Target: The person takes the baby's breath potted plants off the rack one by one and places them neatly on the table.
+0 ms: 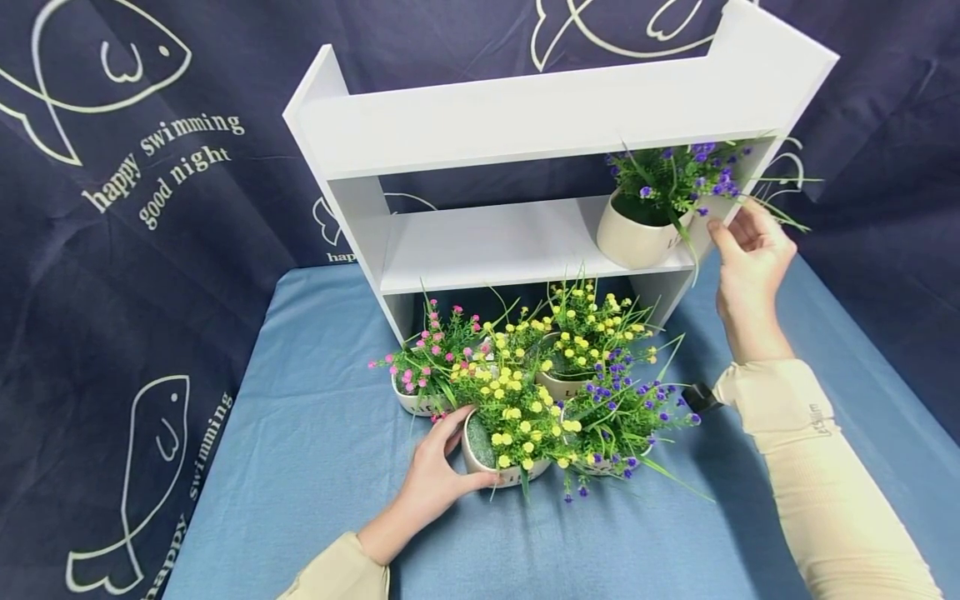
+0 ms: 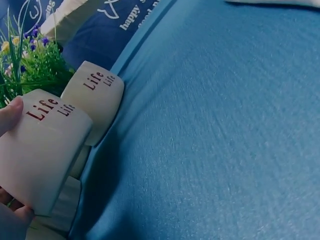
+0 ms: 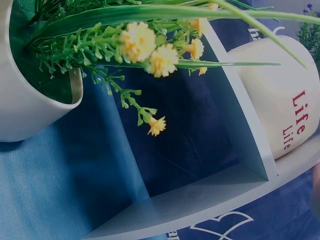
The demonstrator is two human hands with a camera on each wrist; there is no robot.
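Note:
My left hand (image 1: 438, 471) holds a white pot (image 2: 45, 145) of yellow flowers (image 1: 510, 408) at the front of the cluster, thumb in front and fingers on its left rim. The pot leans, and red "Life" lettering shows on it in the left wrist view. My right hand (image 1: 753, 258) grips the right side panel of a white shelf (image 1: 517, 112), thumb at the panel's front edge and fingers around the outer side. Beside that hand, a cream pot (image 1: 637, 237) of purple flowers (image 1: 697, 167) stands on the middle shelf board, at its right end.
Pink flowers (image 1: 431, 354) in a white pot stand left of the held pot. More yellow flowers (image 1: 600, 325) grow from a pot behind it, near the shelf's foot. Purple flowers (image 1: 618, 408) stand to its right. A blue cloth (image 1: 315, 400) covers the table; a dark fish-print curtain (image 1: 150, 275) hangs behind.

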